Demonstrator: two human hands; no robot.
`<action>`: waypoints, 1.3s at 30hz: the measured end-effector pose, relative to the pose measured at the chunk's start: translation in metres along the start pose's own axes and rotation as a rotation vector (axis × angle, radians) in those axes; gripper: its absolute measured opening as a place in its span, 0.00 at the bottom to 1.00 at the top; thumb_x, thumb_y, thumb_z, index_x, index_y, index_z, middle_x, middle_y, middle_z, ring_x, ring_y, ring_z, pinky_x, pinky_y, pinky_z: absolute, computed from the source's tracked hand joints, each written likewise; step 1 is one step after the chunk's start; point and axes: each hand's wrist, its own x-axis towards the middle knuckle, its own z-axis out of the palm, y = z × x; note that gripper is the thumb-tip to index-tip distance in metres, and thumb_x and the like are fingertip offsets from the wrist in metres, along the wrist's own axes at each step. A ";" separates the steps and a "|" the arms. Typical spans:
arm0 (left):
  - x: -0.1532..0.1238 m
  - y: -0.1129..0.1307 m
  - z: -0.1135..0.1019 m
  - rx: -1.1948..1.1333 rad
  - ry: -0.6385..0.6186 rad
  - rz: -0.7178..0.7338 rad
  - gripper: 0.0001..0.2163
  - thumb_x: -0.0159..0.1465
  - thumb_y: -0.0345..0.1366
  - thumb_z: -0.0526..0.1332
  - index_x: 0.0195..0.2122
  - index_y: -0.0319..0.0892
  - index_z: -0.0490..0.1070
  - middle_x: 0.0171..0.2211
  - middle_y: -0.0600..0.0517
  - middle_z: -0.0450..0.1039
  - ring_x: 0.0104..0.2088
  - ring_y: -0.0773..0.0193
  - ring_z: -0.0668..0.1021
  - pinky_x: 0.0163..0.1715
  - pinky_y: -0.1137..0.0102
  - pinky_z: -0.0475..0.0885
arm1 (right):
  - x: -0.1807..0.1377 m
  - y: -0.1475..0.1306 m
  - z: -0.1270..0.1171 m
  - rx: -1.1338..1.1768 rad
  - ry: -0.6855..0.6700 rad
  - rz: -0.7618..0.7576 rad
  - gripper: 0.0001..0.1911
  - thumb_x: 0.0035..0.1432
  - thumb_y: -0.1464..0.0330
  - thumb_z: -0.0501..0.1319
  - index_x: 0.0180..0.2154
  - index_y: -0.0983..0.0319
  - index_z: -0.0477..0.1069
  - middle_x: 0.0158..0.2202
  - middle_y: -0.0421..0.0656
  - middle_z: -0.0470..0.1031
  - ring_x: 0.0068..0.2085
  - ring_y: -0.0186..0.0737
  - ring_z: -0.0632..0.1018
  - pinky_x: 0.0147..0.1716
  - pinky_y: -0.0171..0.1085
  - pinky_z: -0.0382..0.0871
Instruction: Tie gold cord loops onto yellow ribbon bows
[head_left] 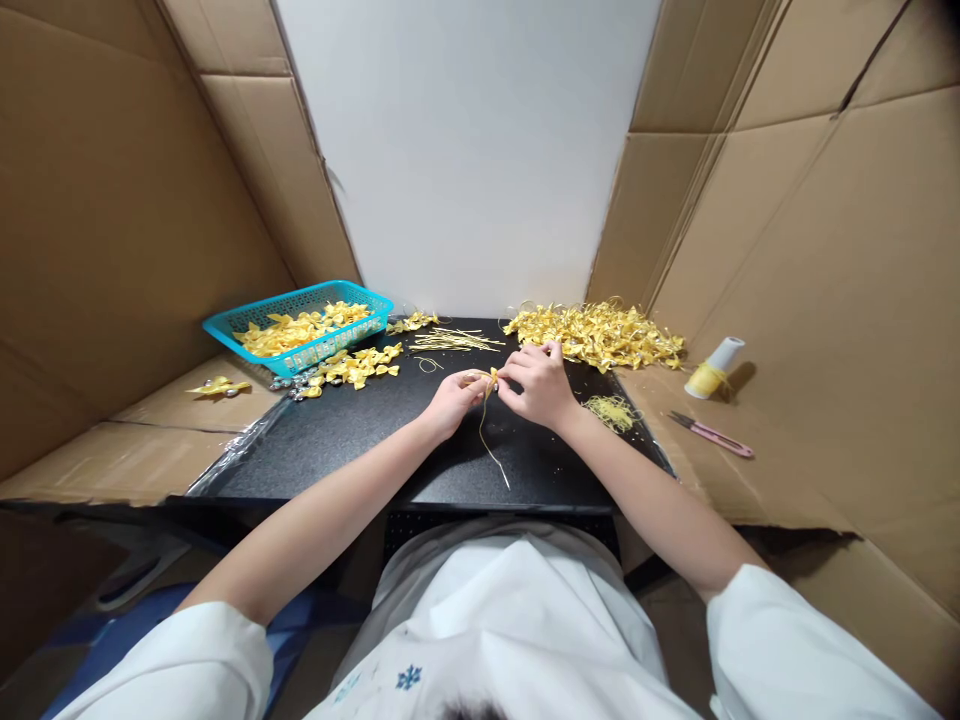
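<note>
Between my two hands, above the middle of the black table (337, 450), is a small yellow ribbon bow (491, 377). My left hand (454, 402) pinches it from the left, and a yellow cord shows along the fingers. From the right, the fingertips of my right hand (538, 382) close on the bow's other side. A yellow thread (484, 432) hangs down from the bow and ends in a needle (505, 481) over the tabletop. Behind my hands lie several cut yellow cords (457, 341).
A blue basket (296, 298) of yellow bows stands back left, with loose bows (360, 366) and silvery bells (294, 384) before it. A bow heap (600, 335) lies back right. Near it are tangled thread (613, 412), pink-handled snips (712, 435) and a thread cone (711, 372). Cardboard walls flank the table.
</note>
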 end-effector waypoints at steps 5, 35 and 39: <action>-0.001 0.004 0.001 -0.026 -0.058 0.019 0.17 0.43 0.43 0.75 0.27 0.37 0.75 0.22 0.56 0.67 0.24 0.73 0.65 0.25 0.75 0.59 | -0.001 -0.004 0.009 0.166 0.063 0.255 0.10 0.55 0.68 0.59 0.22 0.60 0.73 0.27 0.41 0.77 0.34 0.40 0.74 0.42 0.44 0.56; -0.002 0.006 0.002 0.008 -0.011 0.088 0.14 0.44 0.40 0.75 0.28 0.38 0.77 0.25 0.54 0.73 0.26 0.71 0.69 0.28 0.75 0.63 | -0.005 -0.008 0.023 0.417 0.191 0.436 0.08 0.51 0.67 0.60 0.22 0.60 0.71 0.25 0.40 0.74 0.28 0.36 0.70 0.37 0.41 0.61; 0.001 0.005 0.002 -0.081 -0.063 0.011 0.13 0.45 0.38 0.75 0.28 0.39 0.76 0.23 0.56 0.70 0.24 0.73 0.68 0.26 0.75 0.61 | -0.003 -0.003 0.036 0.967 0.166 0.710 0.07 0.45 0.63 0.61 0.22 0.59 0.72 0.23 0.39 0.73 0.25 0.34 0.68 0.28 0.36 0.62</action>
